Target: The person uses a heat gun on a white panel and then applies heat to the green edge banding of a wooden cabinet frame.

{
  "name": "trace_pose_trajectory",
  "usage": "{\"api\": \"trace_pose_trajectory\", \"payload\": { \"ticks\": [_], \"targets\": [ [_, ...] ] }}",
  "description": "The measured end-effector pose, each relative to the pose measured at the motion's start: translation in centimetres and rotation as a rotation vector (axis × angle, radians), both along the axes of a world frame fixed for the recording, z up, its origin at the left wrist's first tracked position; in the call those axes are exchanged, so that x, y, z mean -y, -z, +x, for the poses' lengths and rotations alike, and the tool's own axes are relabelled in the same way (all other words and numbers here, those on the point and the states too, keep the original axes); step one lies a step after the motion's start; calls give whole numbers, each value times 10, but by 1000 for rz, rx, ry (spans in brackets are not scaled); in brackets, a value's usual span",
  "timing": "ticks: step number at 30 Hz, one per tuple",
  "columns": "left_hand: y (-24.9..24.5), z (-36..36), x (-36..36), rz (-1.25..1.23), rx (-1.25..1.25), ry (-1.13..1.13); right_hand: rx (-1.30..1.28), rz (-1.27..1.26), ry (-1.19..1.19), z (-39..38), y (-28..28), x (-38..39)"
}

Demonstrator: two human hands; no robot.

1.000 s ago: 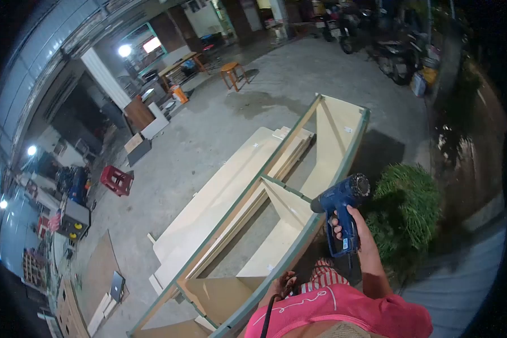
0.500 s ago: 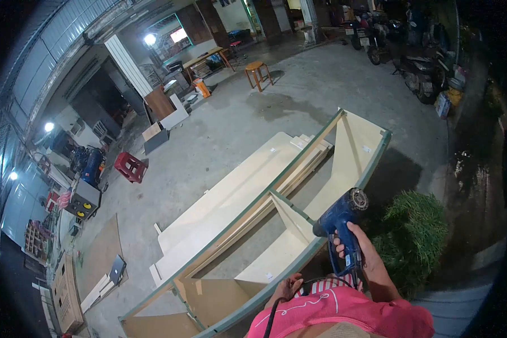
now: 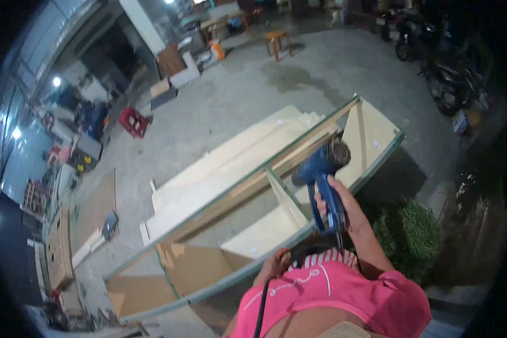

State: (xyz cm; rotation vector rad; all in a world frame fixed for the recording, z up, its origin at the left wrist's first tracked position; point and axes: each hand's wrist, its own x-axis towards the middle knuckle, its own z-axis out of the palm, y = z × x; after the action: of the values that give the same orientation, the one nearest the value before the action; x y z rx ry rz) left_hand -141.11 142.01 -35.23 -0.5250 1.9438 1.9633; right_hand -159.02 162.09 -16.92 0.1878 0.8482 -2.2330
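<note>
My right hand (image 3: 335, 197) is wrapped around the handle of a blue heat gun (image 3: 315, 163), raised over the wooden frame. The gun's round, dirty metal-looking end points up and right. My left hand (image 3: 277, 262) is low beside the frame's near edge, fingers curled around the black power cord (image 3: 263, 304); part of the grip is hidden. Beneath the gun lies a long, open wooden frame (image 3: 208, 301) with green edges, cross dividers and pale inner panels. Pale boards (image 3: 225, 160) lie flat on the floor just beyond it.
A clump of green grass-like material (image 3: 411, 234) is at my right. A red plastic stool (image 3: 134, 122) and a wooden stool (image 3: 277, 44) stand on the concrete floor (image 3: 219, 101). Motorbikes (image 3: 450, 84) are parked at back right; tools and boards line the left side.
The heat gun in my right hand has moved up and left, over the frame's opening. My left hand has shifted slightly up and left. The view has tilted down.
</note>
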Motion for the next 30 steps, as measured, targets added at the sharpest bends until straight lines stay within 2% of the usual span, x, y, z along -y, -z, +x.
{"api": "trace_pose_trajectory", "payload": {
  "ticks": [1,2,3,5,7,9,11,12,13,15,19,24,25,27,30],
  "targets": [
    [11,0,1,133,45,-39,-26,32,8,-10,0,3],
    [-18,-3,-5,28,49,-37,-72,97,-36,-18,-3,3],
    [-47,-9,-11,-74,59,-26,-22,31,-16,-25,-3,10],
    [-53,-12,-19,-55,90,-166,-118,109,-46,-40,-6,18],
    [-33,-7,-13,-266,-77,-34,-122,51,-95,-49,-7,30],
    [-23,-1,-19,-263,-77,-90,-130,87,-110,-57,-5,41],
    [-50,-4,-26,-220,-57,-82,-148,113,-117,-64,0,49],
    [-29,1,-25,-359,-84,-64,-144,112,-148,-68,5,54],
    [-29,0,-24,-286,-28,-73,-142,108,-176,-72,6,58],
    [-47,-9,-23,-355,49,-54,-191,111,-175,-78,6,65],
    [-33,-16,-15,-454,26,-34,-113,125,-241,-98,31,80],
    [-8,-10,-3,-391,37,-64,-107,118,-274,-101,39,91],
    [-45,-16,-9,-424,5,-58,-115,109,-267,-101,38,91],
    [-5,-11,-7,-334,-25,-83,-112,141,-251,-101,36,90],
    [-7,-15,-13,-389,-27,-49,-123,155,-257,-105,38,89]
  ]
}}
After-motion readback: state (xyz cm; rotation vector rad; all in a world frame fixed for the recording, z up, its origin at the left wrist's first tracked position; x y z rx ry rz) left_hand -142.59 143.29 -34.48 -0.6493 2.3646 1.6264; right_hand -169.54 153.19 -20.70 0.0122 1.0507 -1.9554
